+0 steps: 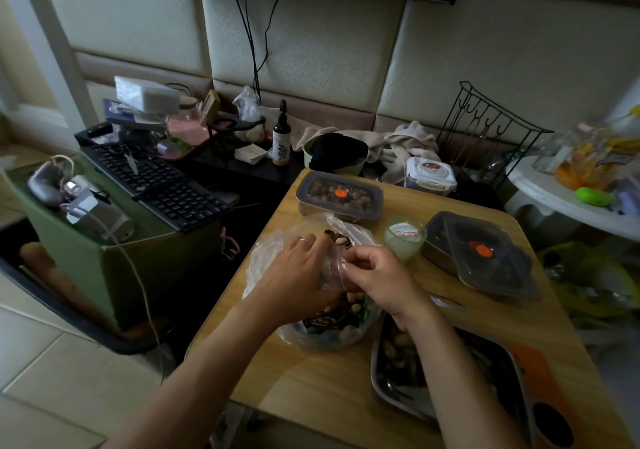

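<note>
At frame centre, your right hand (375,275) is pinching the zip bag (311,286); your left hand (298,275) is resting open-fingered on the bag.

Left hand (294,275) just beside right hand (377,275), both knuckles-up.

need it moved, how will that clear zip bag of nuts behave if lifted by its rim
Probably floppy: the clear zip bag crumples where the right hand pinches its rim. Likely bottom-heavy, since the nuts pool low. Its mouth looks open, so tipping may spill.

Two hands (294,275) (381,275), one bag (268,253), two lidded boxes (339,185) (485,268).
</note>
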### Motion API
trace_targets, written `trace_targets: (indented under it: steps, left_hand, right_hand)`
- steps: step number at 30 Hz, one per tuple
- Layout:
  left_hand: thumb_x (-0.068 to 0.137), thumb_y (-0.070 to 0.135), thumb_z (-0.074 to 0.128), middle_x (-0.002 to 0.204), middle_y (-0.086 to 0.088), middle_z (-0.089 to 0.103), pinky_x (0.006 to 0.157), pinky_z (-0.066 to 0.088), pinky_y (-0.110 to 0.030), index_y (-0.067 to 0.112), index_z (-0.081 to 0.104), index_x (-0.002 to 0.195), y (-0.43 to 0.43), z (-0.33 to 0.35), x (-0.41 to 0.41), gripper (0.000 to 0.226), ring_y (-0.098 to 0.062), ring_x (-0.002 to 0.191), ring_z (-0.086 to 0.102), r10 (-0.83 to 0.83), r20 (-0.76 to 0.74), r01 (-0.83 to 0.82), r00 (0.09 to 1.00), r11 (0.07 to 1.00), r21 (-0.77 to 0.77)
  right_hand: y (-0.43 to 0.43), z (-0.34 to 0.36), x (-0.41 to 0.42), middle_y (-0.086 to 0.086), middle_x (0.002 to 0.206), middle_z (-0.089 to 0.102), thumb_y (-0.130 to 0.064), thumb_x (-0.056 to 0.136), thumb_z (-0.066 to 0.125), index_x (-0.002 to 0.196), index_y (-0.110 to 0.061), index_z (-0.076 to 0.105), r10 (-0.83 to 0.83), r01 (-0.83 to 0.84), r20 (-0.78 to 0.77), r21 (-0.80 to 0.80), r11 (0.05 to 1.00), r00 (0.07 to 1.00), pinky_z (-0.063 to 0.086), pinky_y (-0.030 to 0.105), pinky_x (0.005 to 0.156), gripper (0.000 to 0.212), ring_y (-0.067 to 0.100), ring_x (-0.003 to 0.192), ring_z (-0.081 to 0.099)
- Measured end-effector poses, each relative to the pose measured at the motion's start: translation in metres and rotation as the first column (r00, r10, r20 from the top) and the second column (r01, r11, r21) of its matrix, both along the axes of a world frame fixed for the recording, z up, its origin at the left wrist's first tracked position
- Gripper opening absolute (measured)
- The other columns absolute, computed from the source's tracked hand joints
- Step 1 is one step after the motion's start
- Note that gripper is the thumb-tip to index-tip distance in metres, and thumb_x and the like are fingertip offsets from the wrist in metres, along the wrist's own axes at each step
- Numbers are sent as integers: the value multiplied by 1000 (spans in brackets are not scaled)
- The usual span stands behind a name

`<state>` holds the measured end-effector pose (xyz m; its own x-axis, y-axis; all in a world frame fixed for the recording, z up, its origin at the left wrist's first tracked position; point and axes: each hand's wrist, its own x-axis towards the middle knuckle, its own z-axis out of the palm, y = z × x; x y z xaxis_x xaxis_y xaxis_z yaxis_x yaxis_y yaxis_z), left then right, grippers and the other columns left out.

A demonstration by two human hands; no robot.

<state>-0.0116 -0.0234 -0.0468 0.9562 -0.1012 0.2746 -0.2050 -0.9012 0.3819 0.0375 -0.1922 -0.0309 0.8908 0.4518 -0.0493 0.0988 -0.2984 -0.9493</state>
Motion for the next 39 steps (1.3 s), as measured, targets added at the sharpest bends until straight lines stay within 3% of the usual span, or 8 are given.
trace_targets:
  steps: [4,9,15,18,23,32,36,39]
  left_hand:
    - [82,77,57,117,4,47,95,40,-32,26,42,135,2,0,1,76,-15,107,44,34,18,-36,999,996,79]
    - [77,79,56,127,8,44,109,23,-37,31,40,136,-1,0,-1,78,-14,121,40,10,31,-14,999,994,113]
    - [90,57,61,99,8,54,83,40,-31,25,47,116,-5,5,-2,43,-14,92,51,-11,9,12,1000,999,-45]
    - [92,49,63,91,6,53,65,41,-27,21,48,109,-4,5,-2,36,-15,80,50,-39,-2,38,999,993,-108]
    - [90,49,62,90,7,58,68,52,-33,19,51,105,0,0,0,35,-14,80,57,-60,13,61,998,983,-171]
    - [88,67,40,75,12,54,58,45,-30,19,49,96,1,1,1,49,-7,66,52,-60,80,75,995,975,-210]
    - [93,56,59,75,8,55,57,41,-28,18,52,98,2,2,1,39,-8,64,50,-46,85,63,995,976,-210]
    - [93,57,61,83,4,60,62,48,-34,20,53,107,1,0,0,41,-13,71,55,-30,26,34,999,986,-161]
  right_hand:
    - [-4,0,2,3,89,81,-12,97,71,93,-19,79,-30,31,-34,41,999,999,62,35,78,12,16,84,77]
    - [-5,-4,4,-2,85,79,-20,96,71,98,-23,74,-39,56,137,-121,991,990,63,38,76,4,12,79,76]
    - [-5,1,1,-7,85,70,-21,91,78,87,-24,68,-98,153,377,-119,981,921,48,14,62,11,2,72,64]
    - [-7,7,0,-8,82,73,-21,96,72,89,-28,75,-10,16,284,-17,1000,959,52,26,62,10,9,66,65]
    - [-7,6,-1,2,60,63,-35,104,61,88,-21,72,117,-109,206,-53,993,971,47,30,57,25,19,50,58]
    - [-12,12,-8,3,86,72,-41,104,59,109,-29,77,198,-205,162,30,978,967,49,29,59,22,18,59,59]
    - [-17,15,-9,-6,87,74,-44,103,55,106,-27,76,66,-75,175,42,996,982,50,26,64,27,13,64,63]
    - [-31,12,-4,-5,82,70,-38,105,57,92,-28,73,-129,189,315,-166,968,940,46,17,64,23,1,71,63]
